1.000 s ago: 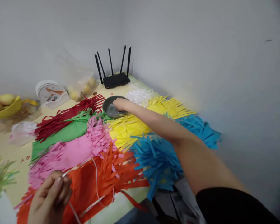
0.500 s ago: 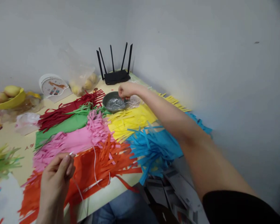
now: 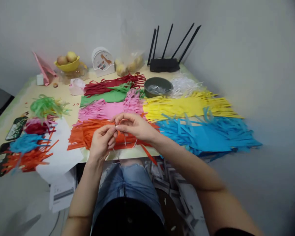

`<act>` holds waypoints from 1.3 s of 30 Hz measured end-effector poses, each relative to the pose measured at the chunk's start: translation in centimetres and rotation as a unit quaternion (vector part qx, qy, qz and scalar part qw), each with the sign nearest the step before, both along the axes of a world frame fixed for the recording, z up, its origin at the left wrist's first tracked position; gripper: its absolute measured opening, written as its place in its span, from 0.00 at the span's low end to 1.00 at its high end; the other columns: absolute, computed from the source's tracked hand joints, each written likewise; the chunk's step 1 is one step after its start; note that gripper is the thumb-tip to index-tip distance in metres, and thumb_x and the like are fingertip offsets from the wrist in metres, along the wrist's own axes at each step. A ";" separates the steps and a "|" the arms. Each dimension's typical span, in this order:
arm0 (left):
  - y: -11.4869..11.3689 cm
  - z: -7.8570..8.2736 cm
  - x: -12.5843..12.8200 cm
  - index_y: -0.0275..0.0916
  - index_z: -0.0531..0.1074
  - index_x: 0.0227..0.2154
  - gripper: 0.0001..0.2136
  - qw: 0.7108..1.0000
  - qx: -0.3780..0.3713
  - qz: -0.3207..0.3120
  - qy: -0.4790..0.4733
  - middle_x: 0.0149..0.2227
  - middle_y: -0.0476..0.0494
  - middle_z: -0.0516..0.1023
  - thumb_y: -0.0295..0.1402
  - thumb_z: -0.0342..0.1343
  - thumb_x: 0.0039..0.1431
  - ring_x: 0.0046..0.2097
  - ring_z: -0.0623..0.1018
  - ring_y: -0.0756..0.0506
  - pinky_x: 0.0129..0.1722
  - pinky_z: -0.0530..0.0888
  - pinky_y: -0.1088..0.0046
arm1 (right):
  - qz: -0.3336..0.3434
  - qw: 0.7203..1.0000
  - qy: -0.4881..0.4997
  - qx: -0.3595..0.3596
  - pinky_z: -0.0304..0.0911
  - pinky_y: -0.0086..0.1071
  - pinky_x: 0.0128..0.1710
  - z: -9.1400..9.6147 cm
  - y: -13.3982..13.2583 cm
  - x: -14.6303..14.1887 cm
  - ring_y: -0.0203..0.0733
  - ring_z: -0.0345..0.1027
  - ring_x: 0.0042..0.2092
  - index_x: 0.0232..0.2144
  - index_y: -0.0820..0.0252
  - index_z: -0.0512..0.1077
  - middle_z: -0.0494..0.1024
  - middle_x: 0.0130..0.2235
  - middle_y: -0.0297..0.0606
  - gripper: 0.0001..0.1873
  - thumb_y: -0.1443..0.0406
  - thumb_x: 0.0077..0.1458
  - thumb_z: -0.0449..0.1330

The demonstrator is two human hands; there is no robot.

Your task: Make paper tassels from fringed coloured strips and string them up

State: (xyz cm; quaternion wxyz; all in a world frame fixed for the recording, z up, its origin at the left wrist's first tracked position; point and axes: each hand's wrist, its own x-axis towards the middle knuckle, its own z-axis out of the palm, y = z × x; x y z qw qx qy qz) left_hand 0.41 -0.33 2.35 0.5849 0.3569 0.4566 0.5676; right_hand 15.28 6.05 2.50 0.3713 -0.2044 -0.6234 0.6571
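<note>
My left hand [image 3: 103, 140] pinches the end of a thin white string [image 3: 130, 147], which loops and hangs below the fingers. My right hand [image 3: 136, 127] meets it fingertip to fingertip in a closed pinch. A tiny dark piece shows between the two pinches, too small to name. Both hands are above the orange fringed paper [image 3: 81, 132] near the table's front edge. Behind them lie pink fringed paper [image 3: 113, 110] and green fringed paper [image 3: 105, 97]. Yellow fringed paper [image 3: 177, 106] and blue fringed paper [image 3: 211, 134] spread out on the right.
A dark bowl [image 3: 149, 91] holds clear material beside a heap of white strands [image 3: 185, 86]. The black router [image 3: 164, 65] stands behind. Dark red fringed paper [image 3: 105, 87], a fruit bowl [image 3: 68, 67], tassels [image 3: 27, 142], a white sheet [image 3: 64, 147] and a phone [image 3: 16, 128] occupy the left.
My right hand has come back from beside the bowl to my left hand, and their fingertips now meet. The view has swung left and down, showing more of the table's left side.
</note>
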 end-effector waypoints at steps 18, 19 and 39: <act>-7.0 -2.3 -3.6 0.36 0.70 0.23 0.13 0.956 0.066 0.153 0.241 0.19 0.55 0.61 0.38 0.66 0.54 0.21 0.57 0.55 0.21 0.53 0.78 | -0.199 0.922 -0.211 0.256 0.60 0.33 0.32 0.6 -5.4 -3.1 0.38 0.64 0.29 0.30 0.55 0.76 0.78 0.30 0.35 0.08 0.61 0.60 0.60; -7.0 -2.4 -3.5 0.36 0.70 0.23 0.13 0.956 0.068 0.158 0.239 0.19 0.55 0.62 0.37 0.66 0.54 0.21 0.57 0.55 0.21 0.53 0.78 | -0.209 0.920 -0.207 0.260 0.59 0.32 0.32 0.5 -5.5 -3.2 0.38 0.64 0.29 0.30 0.56 0.76 0.78 0.30 0.35 0.08 0.62 0.60 0.60; -6.6 -4.6 -3.1 0.41 0.64 0.29 0.21 0.981 0.051 0.098 -0.157 0.24 0.56 0.71 0.45 0.72 0.48 0.15 0.52 0.59 0.12 0.49 0.84 | -0.054 0.972 -0.188 0.132 0.57 0.25 0.28 -2.8 -7.7 -3.5 0.31 0.63 0.26 0.27 0.62 0.75 0.73 0.24 0.32 0.10 0.64 0.59 0.61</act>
